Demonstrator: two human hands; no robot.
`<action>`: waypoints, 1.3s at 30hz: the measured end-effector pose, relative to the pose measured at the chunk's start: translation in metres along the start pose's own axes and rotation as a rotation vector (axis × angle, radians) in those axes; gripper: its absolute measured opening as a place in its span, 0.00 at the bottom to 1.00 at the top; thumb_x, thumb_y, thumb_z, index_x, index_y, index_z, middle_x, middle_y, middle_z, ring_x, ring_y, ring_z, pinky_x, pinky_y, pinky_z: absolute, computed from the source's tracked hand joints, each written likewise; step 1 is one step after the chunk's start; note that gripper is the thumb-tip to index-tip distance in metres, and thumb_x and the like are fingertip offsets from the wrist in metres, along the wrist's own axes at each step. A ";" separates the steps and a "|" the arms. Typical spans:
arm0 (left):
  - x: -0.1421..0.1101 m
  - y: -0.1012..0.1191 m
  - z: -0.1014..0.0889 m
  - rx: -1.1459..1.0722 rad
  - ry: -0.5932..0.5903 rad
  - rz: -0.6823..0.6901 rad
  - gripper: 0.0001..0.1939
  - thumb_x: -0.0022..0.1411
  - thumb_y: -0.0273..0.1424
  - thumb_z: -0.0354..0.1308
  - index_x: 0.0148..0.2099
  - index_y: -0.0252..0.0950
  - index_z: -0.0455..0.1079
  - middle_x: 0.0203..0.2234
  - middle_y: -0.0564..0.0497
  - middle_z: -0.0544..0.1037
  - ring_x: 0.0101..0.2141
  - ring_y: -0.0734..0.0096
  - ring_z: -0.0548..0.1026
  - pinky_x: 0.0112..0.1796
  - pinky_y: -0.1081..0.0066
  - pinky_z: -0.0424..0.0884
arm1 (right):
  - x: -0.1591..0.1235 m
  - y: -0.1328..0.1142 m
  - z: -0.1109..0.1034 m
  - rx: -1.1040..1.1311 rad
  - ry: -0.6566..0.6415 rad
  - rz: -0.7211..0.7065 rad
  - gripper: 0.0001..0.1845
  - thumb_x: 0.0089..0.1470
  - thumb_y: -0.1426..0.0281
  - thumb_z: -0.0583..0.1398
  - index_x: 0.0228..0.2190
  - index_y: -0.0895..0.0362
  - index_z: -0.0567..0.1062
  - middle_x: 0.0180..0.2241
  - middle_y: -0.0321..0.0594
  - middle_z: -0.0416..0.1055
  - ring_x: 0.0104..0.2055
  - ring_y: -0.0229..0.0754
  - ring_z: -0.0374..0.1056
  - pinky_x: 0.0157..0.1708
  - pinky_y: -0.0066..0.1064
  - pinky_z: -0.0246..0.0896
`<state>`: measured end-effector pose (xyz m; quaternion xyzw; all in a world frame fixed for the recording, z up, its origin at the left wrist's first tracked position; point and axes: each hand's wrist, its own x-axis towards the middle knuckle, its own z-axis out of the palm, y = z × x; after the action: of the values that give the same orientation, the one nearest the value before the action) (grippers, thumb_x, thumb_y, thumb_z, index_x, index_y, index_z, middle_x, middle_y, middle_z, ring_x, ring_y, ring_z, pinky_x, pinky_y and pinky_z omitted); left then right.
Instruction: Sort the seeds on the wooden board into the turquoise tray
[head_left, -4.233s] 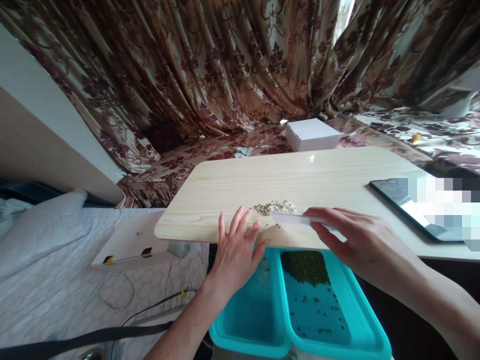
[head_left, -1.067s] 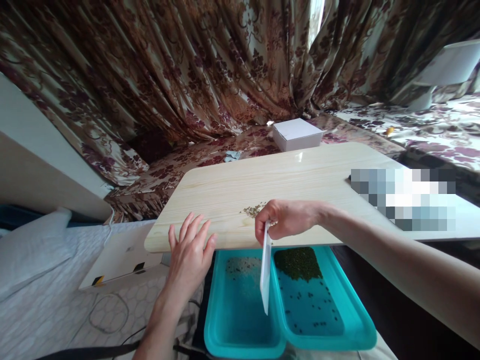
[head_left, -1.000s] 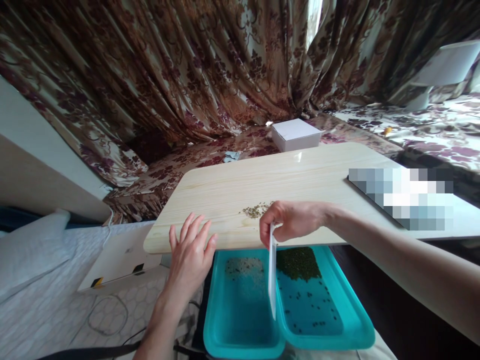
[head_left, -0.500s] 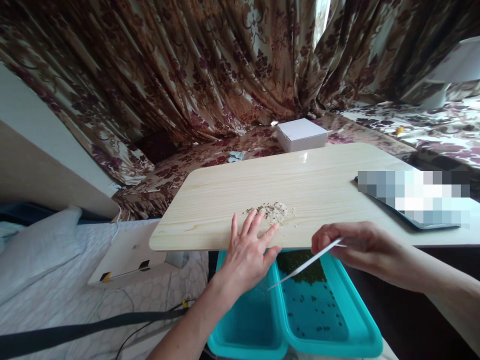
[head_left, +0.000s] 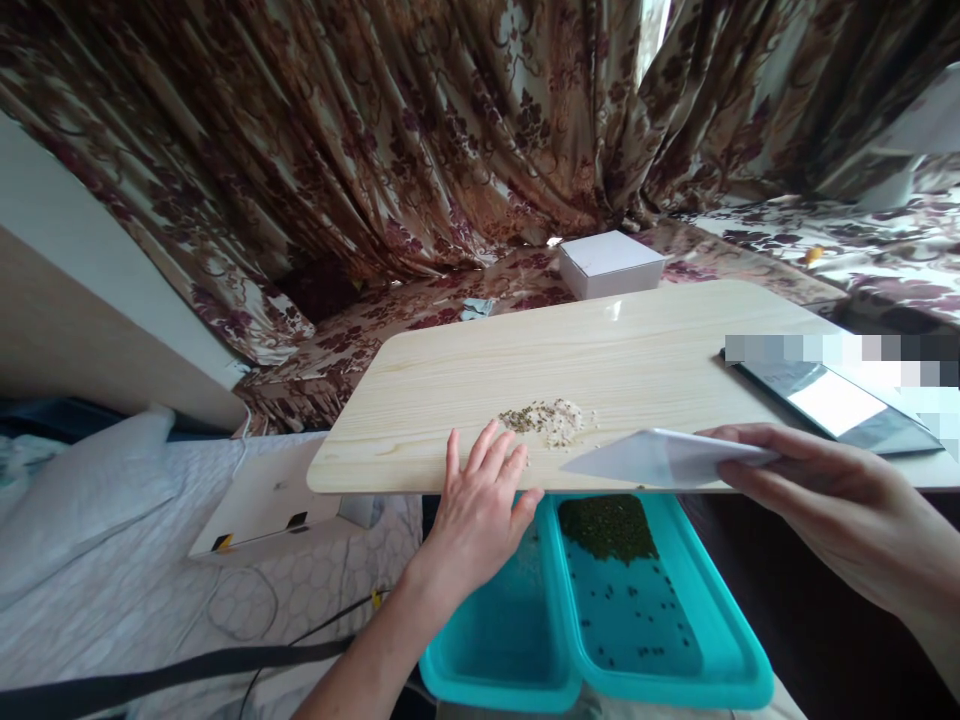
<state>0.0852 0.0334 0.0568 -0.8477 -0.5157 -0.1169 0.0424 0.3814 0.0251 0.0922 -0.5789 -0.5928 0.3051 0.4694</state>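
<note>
My left hand (head_left: 484,500) reaches over the front edge of the pale wooden tabletop (head_left: 450,370), fingers spread, just short of a small mixed pile of white grains and dark green bits (head_left: 555,420). Between the thumb and fingers of my right hand (head_left: 817,490) is a thin white sheet (head_left: 667,457), its pointed end lying toward the pile. Below the edge sit two turquoise plastic trays. The right tray (head_left: 720,640) holds a heap of dark green bits (head_left: 611,528) with several scattered ones. In the left tray (head_left: 502,630) I see only a few specks.
A tablet (head_left: 832,400) with a partly blurred screen lies at the tabletop's right. Behind stands a white box (head_left: 611,262) on a floral cover. To the left are a bed with a pillow (head_left: 97,460) and a flat white carton (head_left: 262,500). A dark strap (head_left: 187,665) crosses lower left.
My right hand has moved right and turned the white sheet from over the trays up onto the tabletop edge. My left hand has drawn slightly back and left from the pile.
</note>
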 end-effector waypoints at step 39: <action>-0.055 0.016 0.004 -0.008 0.088 0.088 0.18 0.74 0.30 0.47 0.60 0.29 0.68 0.56 0.38 0.78 0.56 0.55 0.76 0.60 0.49 0.72 | -0.013 -0.004 -0.001 0.182 0.302 0.139 0.16 0.25 0.62 0.73 0.26 0.42 0.86 0.26 0.32 0.83 0.25 0.40 0.78 0.30 0.23 0.75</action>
<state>0.0756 -0.0207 0.0407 -0.8638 -0.4750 -0.1540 0.0670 0.3794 0.0120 0.0939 -0.6128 -0.4441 0.2990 0.5812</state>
